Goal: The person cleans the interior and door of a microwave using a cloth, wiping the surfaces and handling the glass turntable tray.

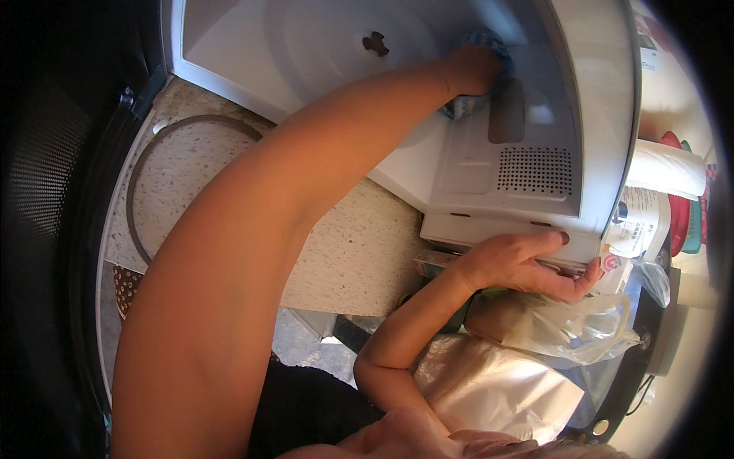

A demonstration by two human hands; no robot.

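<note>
My left arm reaches across into an open white microwave (608,115). Deep inside, my left hand (478,69) is closed around a blue checked cloth (459,108), pressed against the inner side wall; its fingers are mostly hidden. My right hand (527,265) rests on the microwave's front edge, thumb and fingers apart, with the thumb on the white panel. On the cavity floor is a dark turntable coupling (375,43). A turntable roller ring (131,195) lies on the speckled counter (344,256), partly covered by my left arm.
The dark microwave door (46,176) stands swung out at the left. Under my right hand are a clear plastic bag (589,329) and a shiny pale bag (497,390). A white paper roll (669,168) and red and green items (692,222) stand beyond the microwave.
</note>
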